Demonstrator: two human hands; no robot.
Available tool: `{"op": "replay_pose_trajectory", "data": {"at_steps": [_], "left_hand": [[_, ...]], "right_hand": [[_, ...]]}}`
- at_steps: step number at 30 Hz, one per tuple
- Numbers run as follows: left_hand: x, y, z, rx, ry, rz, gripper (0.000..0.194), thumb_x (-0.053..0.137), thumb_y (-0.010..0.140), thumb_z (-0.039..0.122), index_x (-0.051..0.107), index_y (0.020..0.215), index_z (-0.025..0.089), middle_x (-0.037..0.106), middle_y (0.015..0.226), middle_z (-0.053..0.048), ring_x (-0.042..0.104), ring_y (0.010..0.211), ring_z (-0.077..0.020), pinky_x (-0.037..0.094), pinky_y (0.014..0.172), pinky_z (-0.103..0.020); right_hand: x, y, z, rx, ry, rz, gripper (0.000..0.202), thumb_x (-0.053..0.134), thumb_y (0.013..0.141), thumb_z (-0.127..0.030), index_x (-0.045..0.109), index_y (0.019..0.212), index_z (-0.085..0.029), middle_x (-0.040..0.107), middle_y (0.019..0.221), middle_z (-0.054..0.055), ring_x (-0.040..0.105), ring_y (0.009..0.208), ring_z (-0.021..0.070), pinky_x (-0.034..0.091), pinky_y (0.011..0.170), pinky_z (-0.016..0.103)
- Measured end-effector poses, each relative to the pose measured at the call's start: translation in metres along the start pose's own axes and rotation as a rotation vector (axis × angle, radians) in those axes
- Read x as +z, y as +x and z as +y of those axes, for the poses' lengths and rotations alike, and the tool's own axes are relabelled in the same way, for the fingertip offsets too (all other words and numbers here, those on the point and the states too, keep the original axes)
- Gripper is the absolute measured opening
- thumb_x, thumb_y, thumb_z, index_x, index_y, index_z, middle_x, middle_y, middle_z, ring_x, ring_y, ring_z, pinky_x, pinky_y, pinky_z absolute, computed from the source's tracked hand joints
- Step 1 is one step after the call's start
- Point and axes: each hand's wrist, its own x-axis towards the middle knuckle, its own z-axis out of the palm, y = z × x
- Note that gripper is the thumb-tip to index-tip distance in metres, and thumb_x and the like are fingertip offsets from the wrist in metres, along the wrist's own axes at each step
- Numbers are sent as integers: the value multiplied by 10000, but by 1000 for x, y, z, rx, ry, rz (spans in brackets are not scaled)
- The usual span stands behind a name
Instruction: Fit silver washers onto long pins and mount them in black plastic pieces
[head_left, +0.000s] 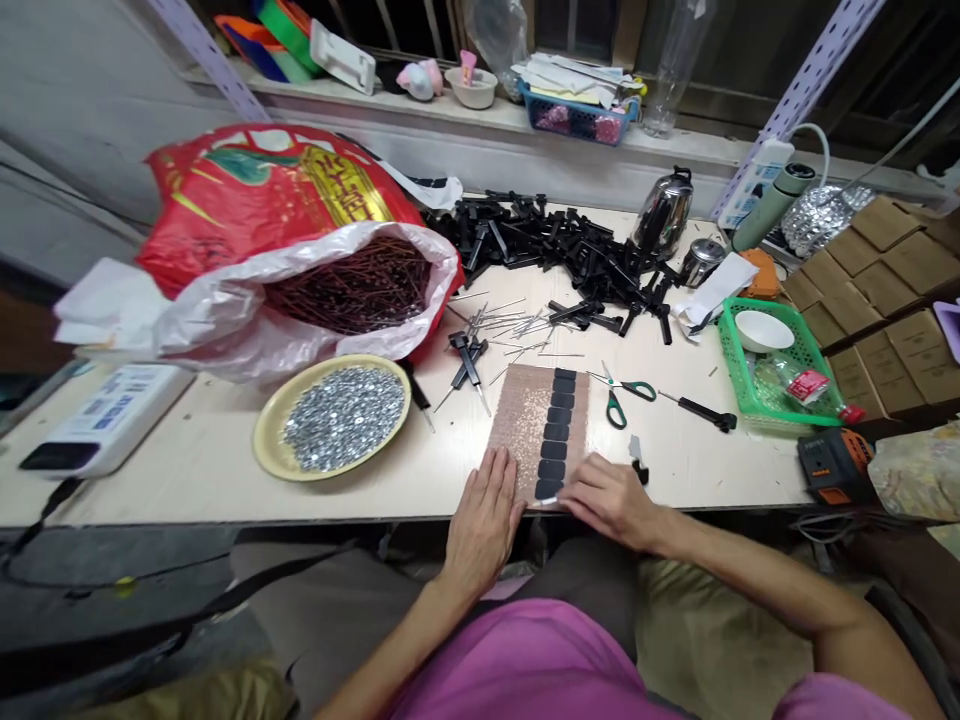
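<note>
Pink shirt [540, 660] — pale piece [548, 501] in right hand [611, 500] — long axis pointing left

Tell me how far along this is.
Looks done: a column of black pads on the brown mat; a few black handles with rods. In hand: a pale piece, pinched by the right hand at the mat's near edge; the left hand rests on the mat. Apparently left: the heap of black parts.

The person wore a plain top [525, 655] in bright pink-purple, softly creased across the front. Its short sleeve [840, 700] showed on the right arm, in the same colour. The trousers [330, 610] were a dull brownish grey, loose and wrinkled. The left hand [484, 520], right hand [615, 500] and forearms [750, 570] were bare.
</note>
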Motion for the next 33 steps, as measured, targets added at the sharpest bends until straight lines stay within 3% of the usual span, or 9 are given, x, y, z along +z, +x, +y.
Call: {"op": "replay_pose_trajectory", "data": {"at_steps": [4, 8, 13, 15, 19, 22, 24, 28, 33], "left_hand": [[-7, -2, 1, -4, -45, 39, 575, 387, 939, 159, 204, 1478, 79, 477, 1401, -208, 258, 1398, -273, 404, 1057, -436], [-29, -26, -5, 35, -196, 97, 464, 417, 909, 98, 420, 1372, 119, 570, 1332, -169, 330, 1384, -250, 419, 1051, -420], [-56, -79, -15, 92, -390, 149, 256, 441, 881, 74, 622, 1038, 163, 733, 920, -84, 655, 1027, -194, 515, 931, -338], [-64, -101, -20, 102, -451, 180, 212, 422, 898, 90, 618, 882, 169, 693, 714, -53, 670, 745, -152, 551, 788, -276], [-86, -122, -49, 49, -420, 198, 284, 357, 927, 125, 570, 759, 207, 599, 557, -11, 554, 515, -126, 524, 597, -250], [-112, -103, -91, -49, -173, 398, 285, 375, 914, 124, 545, 716, 236, 602, 578, 1, 576, 564, -143, 478, 542, -263], [-127, -77, -123, -283, 12, 496, 263, 400, 909, 120, 557, 731, 234, 616, 618, 6, 572, 596, -153, 473, 572, -285], [-128, -17, -178, -295, 151, 287, 217, 468, 920, 266, 662, 853, 193, 675, 716, -42, 578, 678, -193, 480, 664, -328], [-84, 31, -215, -209, 151, 7, 264, 457, 908, 268, 705, 947, 185, 685, 857, -103, 558, 809, -252, 472, 679, -349]], "right_hand": [[10, -34, -53, 714, 805, -205, 205, 594, 846, -329, 599, 727, -162, 545, 637, -15, 472, 544, 82, 385, 472, 193], [54, -33, -57, 1461, 1441, -427, 230, 657, 806, -321, 547, 728, -134, 507, 555, -48, 441, 417, 41, 341, 391, 141], [102, -1, -36, 1628, 1831, -60, 410, 549, 889, -466, 511, 1020, -79, 662, 869, 129, 686, 740, 160, 545, 681, 250], [104, 4, -39, 1603, 1886, -88, 509, 534, 895, -487, 461, 1134, -44, 657, 967, 189, 694, 864, 195, 550, 747, 267], [76, 3, -67, 1390, 1923, -381, 499, 622, 846, -470, 521, 1090, -47, 668, 951, 147, 697, 870, 168, 536, 804, 239], [42, 13, -82, 905, 1677, -565, 401, 640, 834, -454, 605, 1019, -100, 674, 881, 80, 692, 759, 143, 543, 737, 267], [23, 35, -74, 521, 1216, -532, 326, 562, 895, -421, 644, 1001, -123, 675, 849, 77, 675, 742, 153, 539, 710, 305], [8, 109, -15, -76, 79, -130, 323, 340, 969, -131, 651, 1050, -160, 655, 1054, 135, 616, 870, 186, 507, 672, 316], [13, 188, 48, -476, -640, -338, 252, 460, 888, -18, 649, 915, -182, 640, 1094, 80, 551, 777, 164, 429, 565, 273]]}}
